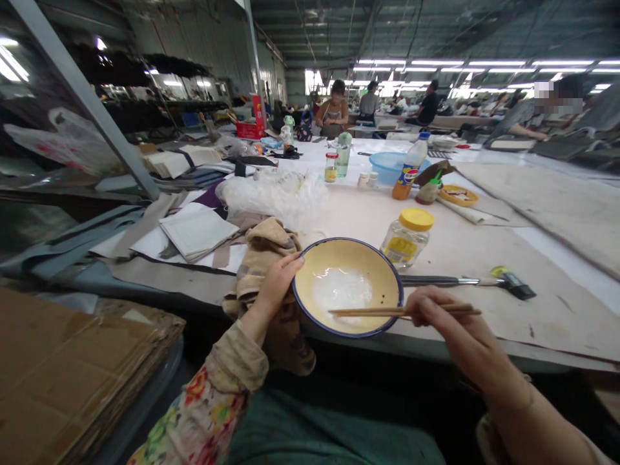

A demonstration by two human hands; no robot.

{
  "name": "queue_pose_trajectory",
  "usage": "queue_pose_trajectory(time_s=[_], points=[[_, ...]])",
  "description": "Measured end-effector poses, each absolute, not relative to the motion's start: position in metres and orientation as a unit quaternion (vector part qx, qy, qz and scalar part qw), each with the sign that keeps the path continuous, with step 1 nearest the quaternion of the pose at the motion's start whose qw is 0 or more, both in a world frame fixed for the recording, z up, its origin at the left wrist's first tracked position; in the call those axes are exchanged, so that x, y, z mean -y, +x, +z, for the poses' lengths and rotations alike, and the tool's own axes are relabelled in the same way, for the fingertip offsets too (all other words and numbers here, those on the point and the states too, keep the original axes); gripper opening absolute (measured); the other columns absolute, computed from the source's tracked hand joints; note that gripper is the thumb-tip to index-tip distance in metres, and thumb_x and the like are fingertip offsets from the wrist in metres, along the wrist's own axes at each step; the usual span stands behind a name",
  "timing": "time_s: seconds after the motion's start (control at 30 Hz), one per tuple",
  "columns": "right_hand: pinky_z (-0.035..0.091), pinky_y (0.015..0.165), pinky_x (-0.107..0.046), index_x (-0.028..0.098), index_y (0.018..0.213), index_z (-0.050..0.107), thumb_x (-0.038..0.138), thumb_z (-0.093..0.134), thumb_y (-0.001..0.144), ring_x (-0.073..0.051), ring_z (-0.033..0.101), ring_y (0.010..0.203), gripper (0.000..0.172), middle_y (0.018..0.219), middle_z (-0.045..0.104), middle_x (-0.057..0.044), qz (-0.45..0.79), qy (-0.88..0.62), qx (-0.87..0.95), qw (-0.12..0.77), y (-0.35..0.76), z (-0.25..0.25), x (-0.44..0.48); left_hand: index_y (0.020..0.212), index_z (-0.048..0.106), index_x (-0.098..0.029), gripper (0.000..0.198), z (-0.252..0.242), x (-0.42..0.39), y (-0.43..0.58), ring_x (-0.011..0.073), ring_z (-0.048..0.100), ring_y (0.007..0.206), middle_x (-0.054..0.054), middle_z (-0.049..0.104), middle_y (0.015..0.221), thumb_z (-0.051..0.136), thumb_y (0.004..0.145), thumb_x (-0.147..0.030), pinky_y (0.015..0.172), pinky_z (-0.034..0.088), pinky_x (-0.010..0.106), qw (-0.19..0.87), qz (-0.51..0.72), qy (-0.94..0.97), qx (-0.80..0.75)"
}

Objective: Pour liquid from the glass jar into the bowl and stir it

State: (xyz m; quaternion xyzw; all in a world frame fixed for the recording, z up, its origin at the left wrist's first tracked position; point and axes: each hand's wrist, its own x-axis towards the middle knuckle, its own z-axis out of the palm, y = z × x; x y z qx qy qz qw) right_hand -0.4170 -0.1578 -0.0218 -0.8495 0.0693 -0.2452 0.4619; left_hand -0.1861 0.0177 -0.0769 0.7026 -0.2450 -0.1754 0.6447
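Left hand (276, 284) gripped the rim of the yellow enamel bowl (346, 287), fingers curled over its left edge. The bowl sat at the near edge of the bench (533, 310) and held a thin white liquid in its bottom. Right hand (453, 323) was closed on a pair of chopsticks (387, 311), held level, tips lying over the bowl's near side. A crumpled tan cloth (264, 255) lay just left of the bowl, under the left wrist. Behind the bowl stood a clear jar with a yellow lid (407, 236). A brush with a dark handle (465, 281) lay on the bench to the right, near the bowl's rim. Stacked white sheets (196, 231) lay further left.
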Motion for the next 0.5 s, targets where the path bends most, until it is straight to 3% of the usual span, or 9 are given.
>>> queue_pose_trajectory(time_s=[0.1, 0.2, 0.4, 0.5], points=[[0.041, 0.061, -0.016, 0.022, 0.083, 0.057, 0.033, 0.044, 0.094, -0.009, 0.049, 0.068, 0.02, 0.073, 0.053, 0.002, -0.271, -0.862, -0.082, 0.421, -0.415, -0.0241, 0.159, 0.111, 0.065, -0.012, 0.042, -0.077, -0.0178, -0.1867, 0.0232, 0.061, 0.097, 0.006, 0.068, 0.106, 0.054, 0.081, -0.039, 0.082, 0.046, 0.028, 0.644, -0.177, 0.703, 0.245], [0.037, 0.056, -0.016, 0.021, 0.077, 0.052, 0.033, 0.041, 0.095, -0.009, 0.042, 0.062, 0.025, 0.067, 0.045, 0.003, -0.313, -0.847, -0.084, 0.422, -0.4155, -0.0264, 0.1607, 0.11, 0.065, -0.009, 0.043, -0.0753, -0.0183, -0.1876, 0.0231, 0.06, 0.101, 0.008, 0.067, 0.108, 0.054, 0.081, -0.038, 0.086, 0.045, 0.028, 0.635, -0.163, 0.713, 0.246], [0.036, 0.054, -0.019, 0.021, 0.078, 0.055, 0.031, 0.044, 0.094, -0.01, 0.042, 0.06, 0.021, 0.065, 0.045, 0.003, -0.316, -0.862, -0.089, 0.386, -0.4133, -0.0277, 0.162, 0.113, 0.063, -0.008, 0.044, -0.0747, -0.0174, -0.1875, 0.0222, 0.06, 0.102, 0.009, 0.063, 0.117, 0.052, 0.082, -0.038, 0.085, 0.047, 0.027, 0.63, -0.16, 0.718, 0.25], [0.036, 0.055, -0.02, 0.02, 0.073, 0.052, 0.032, 0.04, 0.095, -0.01, 0.042, 0.059, 0.028, 0.063, 0.044, 0.002, -0.314, -0.846, -0.077, 0.424, -0.4103, -0.0274, 0.1607, 0.112, 0.063, -0.009, 0.043, -0.0776, -0.0166, -0.1853, 0.0218, 0.06, 0.102, 0.009, 0.065, 0.114, 0.052, 0.082, -0.038, 0.087, 0.046, 0.027, 0.627, -0.156, 0.72, 0.254]])
